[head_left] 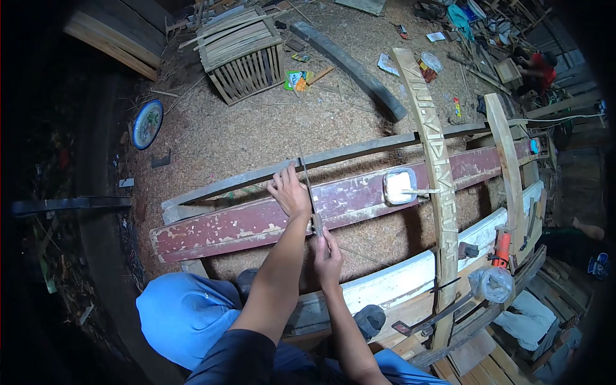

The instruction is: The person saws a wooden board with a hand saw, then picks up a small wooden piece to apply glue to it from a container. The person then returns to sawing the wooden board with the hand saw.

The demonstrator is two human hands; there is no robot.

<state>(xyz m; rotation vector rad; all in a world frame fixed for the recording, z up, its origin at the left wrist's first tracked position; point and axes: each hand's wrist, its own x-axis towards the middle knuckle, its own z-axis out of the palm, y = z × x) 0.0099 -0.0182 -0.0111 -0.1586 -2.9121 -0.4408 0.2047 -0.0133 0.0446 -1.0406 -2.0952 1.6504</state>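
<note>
My right hand (pixel 328 260) is closed round the handle end of a long, thin blade-like tool (pixel 309 189). The tool is seen nearly edge-on, so its exact kind is unclear. It reaches away from me across a worn maroon plank (pixel 231 228) to a narrow grey beam (pixel 359 149). Just left of the tool, my left hand (pixel 290 190) has its fingers apart and slightly bent, their tips by the grey beam; whether they touch the tool is hard to see. On the plank to the right, a square white-filled container (pixel 400 187) has a stick resting across it.
A board with carved shapes (pixel 433 147) and a plainer curved board (pixel 504 157) lie across the planks on the right. Nearer me are a white-painted beam (pixel 385 282), an orange-red tool (pixel 502 249) and a plastic bag (pixel 491 283). Beyond stands a slatted crate (pixel 247 64); a person (pixel 544 70) sits far right.
</note>
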